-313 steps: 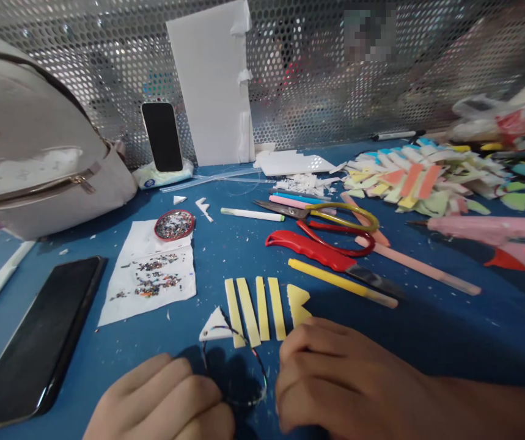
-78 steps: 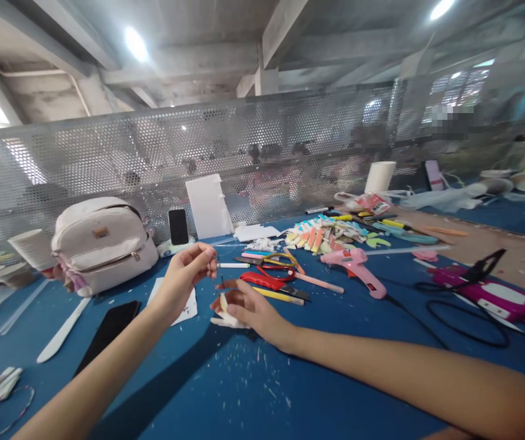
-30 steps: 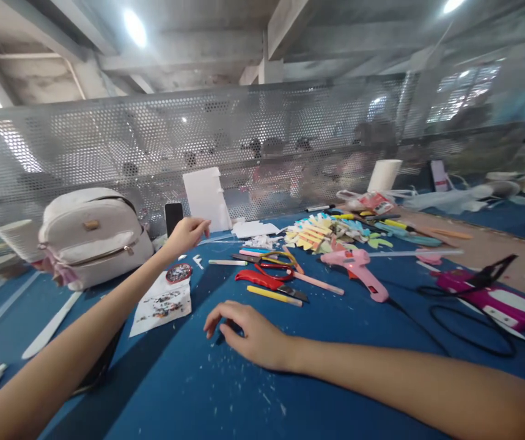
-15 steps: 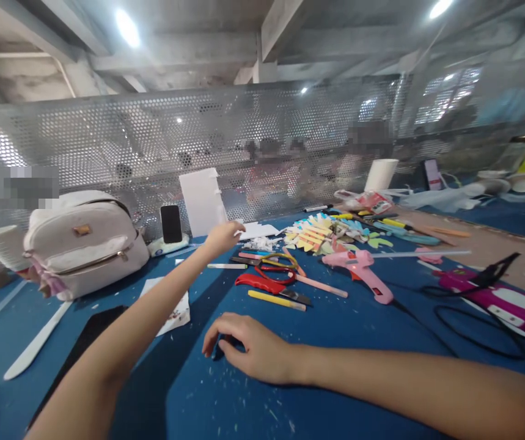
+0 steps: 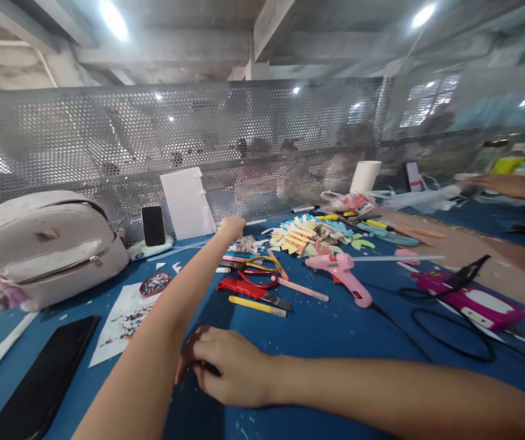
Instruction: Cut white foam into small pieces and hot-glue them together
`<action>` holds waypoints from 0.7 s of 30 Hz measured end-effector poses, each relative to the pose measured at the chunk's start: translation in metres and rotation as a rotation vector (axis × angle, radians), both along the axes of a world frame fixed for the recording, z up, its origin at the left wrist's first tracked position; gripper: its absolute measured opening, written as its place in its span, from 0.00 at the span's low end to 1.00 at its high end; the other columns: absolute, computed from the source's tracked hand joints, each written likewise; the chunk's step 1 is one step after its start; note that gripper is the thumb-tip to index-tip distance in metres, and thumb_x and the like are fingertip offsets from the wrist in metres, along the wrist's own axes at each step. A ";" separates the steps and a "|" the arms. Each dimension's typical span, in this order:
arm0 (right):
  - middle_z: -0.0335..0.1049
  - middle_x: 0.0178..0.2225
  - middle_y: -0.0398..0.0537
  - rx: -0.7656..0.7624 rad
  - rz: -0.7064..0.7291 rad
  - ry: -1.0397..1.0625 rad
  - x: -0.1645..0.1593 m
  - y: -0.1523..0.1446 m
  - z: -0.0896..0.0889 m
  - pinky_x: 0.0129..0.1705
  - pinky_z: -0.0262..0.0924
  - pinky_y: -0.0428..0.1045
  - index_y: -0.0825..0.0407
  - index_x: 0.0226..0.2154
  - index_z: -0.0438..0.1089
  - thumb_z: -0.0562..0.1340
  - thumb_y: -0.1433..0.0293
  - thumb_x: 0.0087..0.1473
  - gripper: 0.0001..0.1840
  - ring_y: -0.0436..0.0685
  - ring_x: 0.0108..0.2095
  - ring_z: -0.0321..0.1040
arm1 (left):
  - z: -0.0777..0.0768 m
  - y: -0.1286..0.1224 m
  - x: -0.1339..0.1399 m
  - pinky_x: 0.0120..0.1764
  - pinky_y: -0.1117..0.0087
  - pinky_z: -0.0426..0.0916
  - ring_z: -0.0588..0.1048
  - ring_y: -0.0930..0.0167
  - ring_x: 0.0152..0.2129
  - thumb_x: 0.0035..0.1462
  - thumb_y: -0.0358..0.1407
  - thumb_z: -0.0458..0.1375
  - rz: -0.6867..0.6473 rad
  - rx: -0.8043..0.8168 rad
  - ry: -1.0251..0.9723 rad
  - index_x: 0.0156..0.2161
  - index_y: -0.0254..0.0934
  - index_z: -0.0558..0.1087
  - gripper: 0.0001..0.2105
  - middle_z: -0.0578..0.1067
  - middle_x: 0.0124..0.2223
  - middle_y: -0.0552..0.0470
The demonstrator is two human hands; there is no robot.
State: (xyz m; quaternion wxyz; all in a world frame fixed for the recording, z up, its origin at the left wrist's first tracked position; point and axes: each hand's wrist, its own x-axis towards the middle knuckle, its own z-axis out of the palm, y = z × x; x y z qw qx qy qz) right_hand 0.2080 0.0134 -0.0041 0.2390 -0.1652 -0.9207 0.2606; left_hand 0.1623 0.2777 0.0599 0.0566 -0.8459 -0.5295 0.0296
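My left hand [image 5: 233, 227] is stretched far forward over the table, beside a heap of white paper scraps [image 5: 246, 244]. Its fingers are hidden from this angle, so what they touch cannot be made out. Nearer to me, my right hand [image 5: 232, 366] rests on the blue tabletop with loosely curled fingers, a gap between thumb and forefinger, and nothing visible in it. Ahead of it lie a yellow pen [image 5: 257, 306], a red-handled cutter [image 5: 242, 288] and scissors [image 5: 262, 264]. Folded white paper [image 5: 187, 205] stands against the perforated screen.
A pink glue gun [image 5: 342, 272] lies right of a pile of coloured paper cut-outs [image 5: 299, 235]. Leftward are a white backpack [image 5: 55, 250], a propped phone [image 5: 153, 226], a black phone-like slab [image 5: 46, 379] and a glitter-strewn sheet [image 5: 122, 321]. Another person's hand [image 5: 495, 183] reaches in at right.
The view has swung right and things appear shifted left. My left forearm has moved off the glitter sheet, uncovering a small round dish. Another person's hand has come further in at right.
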 end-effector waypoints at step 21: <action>0.73 0.45 0.50 0.264 -0.062 -0.118 0.010 0.004 0.024 0.51 0.60 0.50 0.53 0.45 0.69 0.56 0.77 0.57 0.13 0.57 0.47 0.67 | 0.042 -0.221 -0.173 0.48 0.69 0.71 0.78 0.67 0.46 0.66 0.28 0.47 -0.409 0.730 -0.538 0.54 0.37 0.72 0.16 0.79 0.50 0.47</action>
